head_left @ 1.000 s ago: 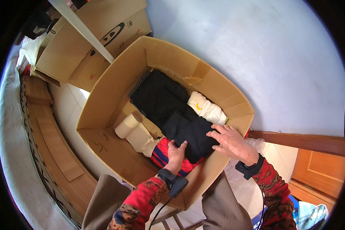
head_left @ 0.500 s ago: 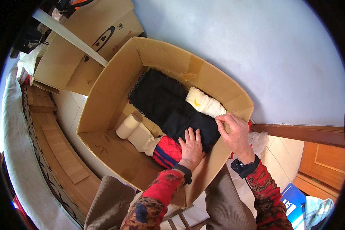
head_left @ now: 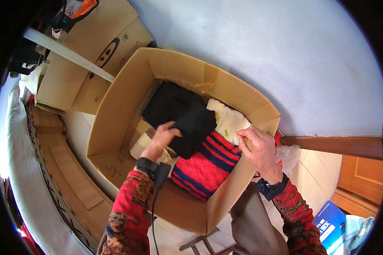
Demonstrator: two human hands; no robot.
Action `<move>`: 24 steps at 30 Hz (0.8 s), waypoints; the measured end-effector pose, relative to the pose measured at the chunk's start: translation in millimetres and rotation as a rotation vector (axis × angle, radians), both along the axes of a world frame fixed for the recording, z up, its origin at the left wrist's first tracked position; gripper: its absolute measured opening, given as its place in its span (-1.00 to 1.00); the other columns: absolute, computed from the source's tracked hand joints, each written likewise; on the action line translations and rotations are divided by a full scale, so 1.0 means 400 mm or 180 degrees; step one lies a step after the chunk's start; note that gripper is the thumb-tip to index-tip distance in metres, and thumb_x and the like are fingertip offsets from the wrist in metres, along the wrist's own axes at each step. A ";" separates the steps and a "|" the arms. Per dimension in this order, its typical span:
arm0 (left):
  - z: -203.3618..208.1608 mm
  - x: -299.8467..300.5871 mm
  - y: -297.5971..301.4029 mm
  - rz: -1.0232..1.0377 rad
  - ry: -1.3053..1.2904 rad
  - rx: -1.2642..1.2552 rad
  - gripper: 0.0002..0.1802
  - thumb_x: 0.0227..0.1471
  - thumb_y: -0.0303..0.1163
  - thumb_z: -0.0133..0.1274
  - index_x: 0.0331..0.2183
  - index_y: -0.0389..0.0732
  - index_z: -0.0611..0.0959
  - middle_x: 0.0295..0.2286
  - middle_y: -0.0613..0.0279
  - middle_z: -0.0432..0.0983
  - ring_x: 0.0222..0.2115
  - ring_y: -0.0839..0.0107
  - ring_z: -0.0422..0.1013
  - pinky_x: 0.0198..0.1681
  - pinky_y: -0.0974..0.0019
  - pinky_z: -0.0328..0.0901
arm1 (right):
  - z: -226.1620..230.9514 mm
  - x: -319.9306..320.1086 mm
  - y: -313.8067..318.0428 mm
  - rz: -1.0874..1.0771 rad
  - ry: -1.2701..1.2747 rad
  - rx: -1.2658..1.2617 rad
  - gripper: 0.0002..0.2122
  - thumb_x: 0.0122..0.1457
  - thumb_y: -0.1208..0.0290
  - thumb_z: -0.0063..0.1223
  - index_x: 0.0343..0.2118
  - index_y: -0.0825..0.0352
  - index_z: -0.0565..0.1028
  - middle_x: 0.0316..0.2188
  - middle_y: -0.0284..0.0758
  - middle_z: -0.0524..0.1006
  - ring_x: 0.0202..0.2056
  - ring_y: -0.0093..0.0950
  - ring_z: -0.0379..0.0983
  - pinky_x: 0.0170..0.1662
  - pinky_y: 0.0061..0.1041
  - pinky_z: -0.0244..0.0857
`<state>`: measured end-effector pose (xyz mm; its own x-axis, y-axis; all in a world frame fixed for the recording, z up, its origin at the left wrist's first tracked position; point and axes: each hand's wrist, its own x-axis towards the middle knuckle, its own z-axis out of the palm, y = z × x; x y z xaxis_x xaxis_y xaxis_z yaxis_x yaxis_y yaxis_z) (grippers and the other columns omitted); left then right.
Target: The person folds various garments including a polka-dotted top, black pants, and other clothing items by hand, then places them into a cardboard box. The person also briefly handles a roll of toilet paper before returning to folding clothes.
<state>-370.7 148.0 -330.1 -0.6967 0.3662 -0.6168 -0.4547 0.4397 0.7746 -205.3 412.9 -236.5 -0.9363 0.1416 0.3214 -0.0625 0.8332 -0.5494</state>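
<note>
Inside a large open cardboard box lie several folded cloths. My left hand is closed on the near left edge of a black cloth, which lies partly bunched. Beside it a red knitted cloth with dark blue stripes shows its top. A white cloth with small yellow and green marks lies against the far right wall. My right hand is over the box's right corner, thumb and fingers pinched at the white cloth's edge; what is between them is hidden. Partly behind my left hand is a cream-coloured roll.
More cardboard leans at the back left, crossed by a white pole. A pale wall rises behind the box. At the right are a clear plastic bag and a blue package. Wooden boards line the left side.
My left hand has moved left, and the black cloth's near part has shifted left with it. More of the red striped cloth and the white cloth now shows. My right hand has barely moved.
</note>
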 end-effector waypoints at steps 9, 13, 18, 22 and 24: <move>-0.153 0.052 -0.012 0.2062 0.0166 0.0166 -0.02 -0.09 -0.08 0.30 0.20 -0.30 0.16 0.07 0.03 0.29 0.04 0.23 0.28 0.08 0.24 0.23 | -0.003 -0.006 -0.007 -0.0040 0.0054 -0.0026 -0.90 0.00 0.54 0.19 -0.41 0.28 0.50 -0.49 -0.34 0.53 -0.45 -0.34 0.50 -0.39 -0.39 0.36; -0.172 0.113 -0.005 0.2280 -0.0803 0.0610 0.01 -0.11 0.12 0.26 0.19 -0.23 0.21 0.06 0.11 0.33 0.01 0.25 0.34 0.00 0.16 0.32 | -0.003 -0.005 -0.010 -0.0045 -0.0026 -0.0038 -0.89 0.00 0.55 0.19 -0.40 0.29 0.50 -0.48 -0.32 0.54 -0.46 -0.32 0.50 -0.39 -0.39 0.36; -0.189 0.149 0.000 0.2198 -0.0920 0.0517 -0.04 -0.05 0.19 0.17 0.22 -0.09 0.20 0.12 0.20 0.29 0.10 0.23 0.27 0.07 0.04 0.25 | -0.003 -0.005 -0.012 -0.0085 -0.0089 -0.0081 -0.90 0.01 0.55 0.19 -0.39 0.30 0.50 -0.48 -0.30 0.55 -0.44 -0.30 0.51 -0.38 -0.39 0.36; -0.185 0.184 0.012 0.1887 -0.0486 0.0514 -0.11 -0.04 0.16 0.17 0.20 -0.06 0.25 0.09 0.26 0.32 0.05 0.26 0.31 0.01 0.14 0.29 | -0.003 -0.005 -0.014 -0.0108 -0.0153 -0.0156 -0.90 0.01 0.55 0.19 -0.39 0.31 0.50 -0.47 -0.28 0.55 -0.43 -0.29 0.51 -0.37 -0.39 0.37; -0.171 0.161 0.002 0.1773 -0.0692 0.0662 -0.13 -0.07 0.20 0.18 0.15 -0.10 0.33 0.03 0.25 0.39 -0.01 0.29 0.36 -0.05 0.20 0.30 | -0.003 -0.005 -0.014 -0.0107 -0.0148 -0.0152 -0.90 0.01 0.56 0.18 -0.39 0.31 0.50 -0.47 -0.28 0.55 -0.43 -0.29 0.51 -0.37 -0.38 0.36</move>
